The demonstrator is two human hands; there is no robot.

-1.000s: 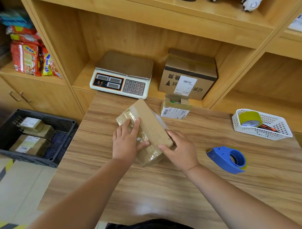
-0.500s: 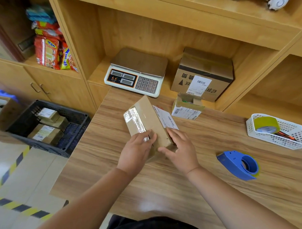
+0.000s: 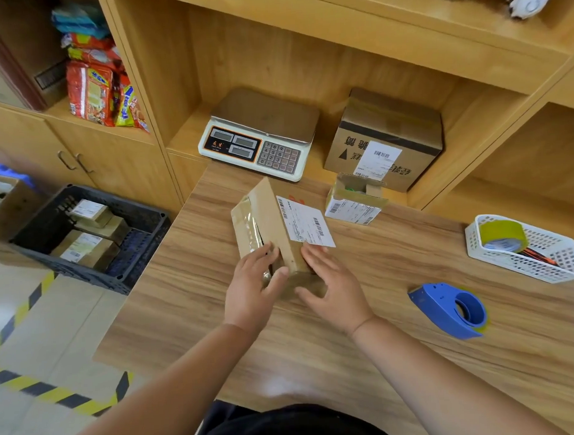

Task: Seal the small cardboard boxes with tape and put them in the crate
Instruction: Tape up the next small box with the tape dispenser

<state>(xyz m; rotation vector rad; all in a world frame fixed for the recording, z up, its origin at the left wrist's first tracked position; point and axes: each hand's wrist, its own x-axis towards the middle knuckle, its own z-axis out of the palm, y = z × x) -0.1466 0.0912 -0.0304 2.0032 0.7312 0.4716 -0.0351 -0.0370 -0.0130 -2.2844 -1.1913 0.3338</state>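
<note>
1. Two hands on the small box (image 3: 272, 214), tilted on an edge at mid table (image 3: 184, 302): left hand (image 3: 252, 283) grips its near end, thumb over the ridge; right hand (image 3: 330, 287) presses flat-fingered vs. the label side.
2. Prob. light, stiff card; glossy tape face likely slick – hold by bare card edges.
3. Wood-grain top, smooth. Crate (image 3: 72, 268) low at left, w/ boxes inside; tape dispenser (image 3: 451, 309) near right.
</note>
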